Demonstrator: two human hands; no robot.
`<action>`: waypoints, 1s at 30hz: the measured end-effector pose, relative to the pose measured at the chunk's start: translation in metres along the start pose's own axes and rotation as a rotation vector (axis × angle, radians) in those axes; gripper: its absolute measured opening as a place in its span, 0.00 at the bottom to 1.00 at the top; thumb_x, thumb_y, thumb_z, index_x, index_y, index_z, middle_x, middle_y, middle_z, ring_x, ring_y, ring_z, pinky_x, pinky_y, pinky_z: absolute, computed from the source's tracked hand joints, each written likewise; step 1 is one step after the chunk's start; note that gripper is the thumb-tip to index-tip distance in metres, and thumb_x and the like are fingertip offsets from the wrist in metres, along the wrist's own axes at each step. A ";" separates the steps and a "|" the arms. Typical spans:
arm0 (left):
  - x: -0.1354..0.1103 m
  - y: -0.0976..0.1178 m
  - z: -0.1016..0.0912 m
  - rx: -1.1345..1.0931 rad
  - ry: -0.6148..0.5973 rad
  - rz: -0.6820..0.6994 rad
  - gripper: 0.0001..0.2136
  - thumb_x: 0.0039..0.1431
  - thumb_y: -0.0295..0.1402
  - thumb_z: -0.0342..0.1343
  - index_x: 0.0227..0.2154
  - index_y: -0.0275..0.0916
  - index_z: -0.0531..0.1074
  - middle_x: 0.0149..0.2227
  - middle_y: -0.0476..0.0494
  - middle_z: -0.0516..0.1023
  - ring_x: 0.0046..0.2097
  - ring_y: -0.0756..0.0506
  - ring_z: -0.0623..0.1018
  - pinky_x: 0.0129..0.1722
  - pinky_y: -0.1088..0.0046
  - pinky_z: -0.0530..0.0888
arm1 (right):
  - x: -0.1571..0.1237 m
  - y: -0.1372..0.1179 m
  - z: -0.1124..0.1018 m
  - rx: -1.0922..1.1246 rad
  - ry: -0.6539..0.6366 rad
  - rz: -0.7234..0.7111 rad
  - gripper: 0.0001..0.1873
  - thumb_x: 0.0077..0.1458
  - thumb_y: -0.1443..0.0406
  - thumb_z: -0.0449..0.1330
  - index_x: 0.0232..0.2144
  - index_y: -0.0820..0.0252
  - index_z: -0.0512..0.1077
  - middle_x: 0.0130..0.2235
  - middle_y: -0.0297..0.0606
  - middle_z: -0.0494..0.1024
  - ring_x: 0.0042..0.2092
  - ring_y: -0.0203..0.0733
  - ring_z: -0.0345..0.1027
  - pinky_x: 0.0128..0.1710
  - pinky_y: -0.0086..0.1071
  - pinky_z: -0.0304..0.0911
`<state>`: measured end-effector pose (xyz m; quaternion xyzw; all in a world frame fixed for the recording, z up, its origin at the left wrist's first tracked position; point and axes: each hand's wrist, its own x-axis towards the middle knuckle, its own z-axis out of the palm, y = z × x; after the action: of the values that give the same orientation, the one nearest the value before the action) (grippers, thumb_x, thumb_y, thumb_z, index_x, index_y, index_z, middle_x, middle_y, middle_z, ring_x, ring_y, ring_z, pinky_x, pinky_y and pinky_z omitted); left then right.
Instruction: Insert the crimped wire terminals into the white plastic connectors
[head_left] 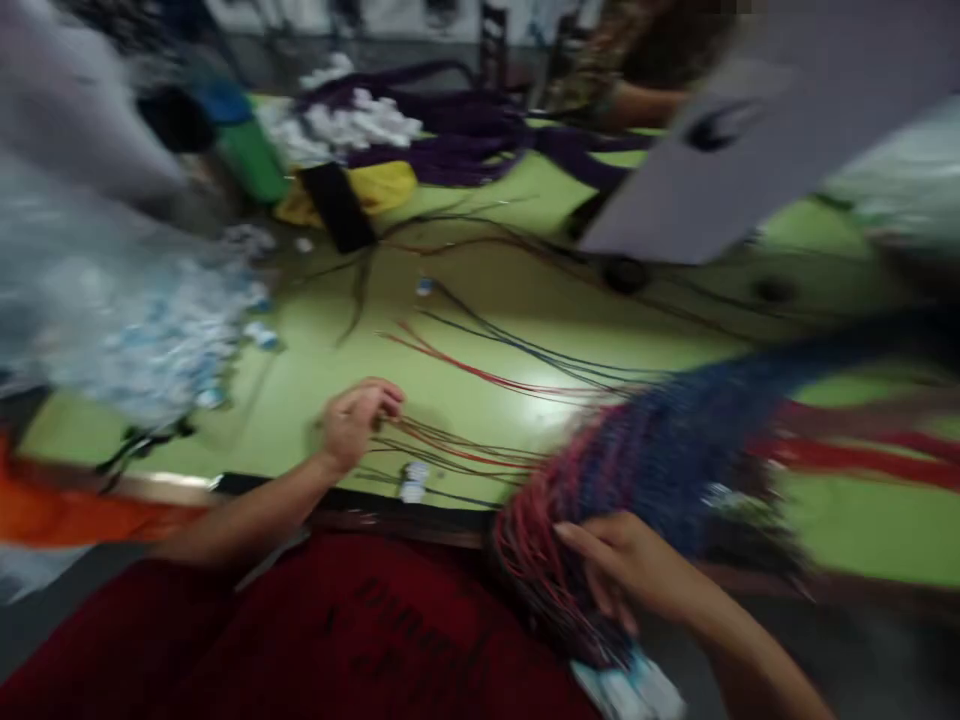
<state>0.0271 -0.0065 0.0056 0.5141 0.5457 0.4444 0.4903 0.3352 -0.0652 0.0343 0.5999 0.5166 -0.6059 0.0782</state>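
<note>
My left hand (354,422) is over the near edge of the green table, its fingers closed in a pinch at the ends of several thin brown and red wires (457,445). These wires run right into a thick bundle of red and blue wires (555,510) that droops over the table edge. Against the near side of that bundle is my right hand (637,565), its fingers curled around some of the wires. White and pale blue ends (630,685) hang below it. A small white connector (414,482) lies between my hands. Blur hides the fingertips.
A clear bag of white and blue connectors (172,340) is on the left. Loose red and blue wires (517,350) cross the green table (322,350). Behind are purple cables (465,125), a yellow item (386,185) and a slanted pale panel (720,150). Another person's arm (649,105) shows beyond.
</note>
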 end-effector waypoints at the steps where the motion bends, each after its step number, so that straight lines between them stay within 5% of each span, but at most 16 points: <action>1: -0.011 -0.001 -0.014 0.005 0.045 0.044 0.19 0.65 0.45 0.47 0.30 0.36 0.74 0.38 0.40 0.78 0.39 0.45 0.77 0.41 0.63 0.76 | 0.003 -0.001 0.002 -0.020 0.024 0.041 0.36 0.48 0.34 0.45 0.09 0.56 0.60 0.11 0.38 0.69 0.12 0.36 0.63 0.13 0.27 0.53; 4: -0.040 0.009 -0.036 0.007 -0.013 0.157 0.28 0.65 0.51 0.40 0.18 0.39 0.71 0.31 0.38 0.79 0.34 0.44 0.78 0.35 0.66 0.76 | 0.004 -0.008 0.013 -0.048 0.076 0.091 0.37 0.41 0.30 0.46 0.10 0.54 0.60 0.11 0.39 0.70 0.12 0.38 0.63 0.13 0.29 0.53; 8: -0.054 0.017 -0.072 0.323 -0.175 0.453 0.19 0.68 0.37 0.41 0.33 0.38 0.77 0.39 0.36 0.81 0.43 0.43 0.78 0.45 0.62 0.75 | -0.003 -0.019 0.020 -0.051 0.154 0.089 0.38 0.41 0.29 0.46 0.09 0.54 0.60 0.11 0.41 0.69 0.12 0.39 0.63 0.16 0.31 0.55; 13: -0.009 -0.007 -0.154 0.699 0.113 0.318 0.16 0.62 0.33 0.50 0.49 0.30 0.71 0.55 0.25 0.72 0.60 0.32 0.66 0.60 0.45 0.59 | -0.009 -0.037 0.023 -0.048 0.227 0.066 0.38 0.44 0.31 0.48 0.08 0.55 0.62 0.11 0.41 0.68 0.13 0.38 0.62 0.18 0.32 0.57; 16: 0.019 -0.011 -0.187 0.908 0.201 0.236 0.21 0.62 0.34 0.53 0.55 0.28 0.66 0.63 0.29 0.63 0.65 0.32 0.57 0.64 0.49 0.51 | -0.012 -0.047 0.027 -0.060 0.224 0.068 0.38 0.47 0.33 0.50 0.06 0.56 0.63 0.10 0.40 0.67 0.13 0.36 0.61 0.20 0.32 0.58; 21: 0.025 -0.007 -0.195 0.883 0.068 0.191 0.20 0.68 0.37 0.45 0.54 0.25 0.64 0.60 0.36 0.67 0.65 0.35 0.55 0.64 0.45 0.44 | -0.014 -0.052 0.033 -0.104 0.242 0.076 0.37 0.48 0.37 0.52 0.07 0.59 0.65 0.12 0.39 0.69 0.14 0.34 0.62 0.20 0.30 0.57; 24: 0.018 -0.009 -0.190 1.125 0.047 0.153 0.21 0.70 0.37 0.37 0.53 0.24 0.64 0.58 0.37 0.67 0.64 0.33 0.57 0.61 0.42 0.49 | -0.013 -0.048 0.035 -0.146 0.263 0.086 0.36 0.49 0.37 0.51 0.08 0.59 0.64 0.12 0.38 0.68 0.14 0.33 0.62 0.20 0.29 0.57; 30: 0.016 -0.015 -0.175 1.365 -0.012 0.157 0.23 0.63 0.35 0.42 0.53 0.19 0.66 0.60 0.18 0.64 0.60 0.26 0.63 0.55 0.47 0.60 | -0.012 -0.041 0.030 -0.235 0.161 0.065 0.34 0.47 0.37 0.53 0.11 0.58 0.63 0.14 0.36 0.70 0.16 0.34 0.64 0.21 0.28 0.58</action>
<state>-0.1479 0.0120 0.0109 0.7486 0.6618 0.0327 0.0260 0.2901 -0.0744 0.0585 0.6498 0.5690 -0.4881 0.1258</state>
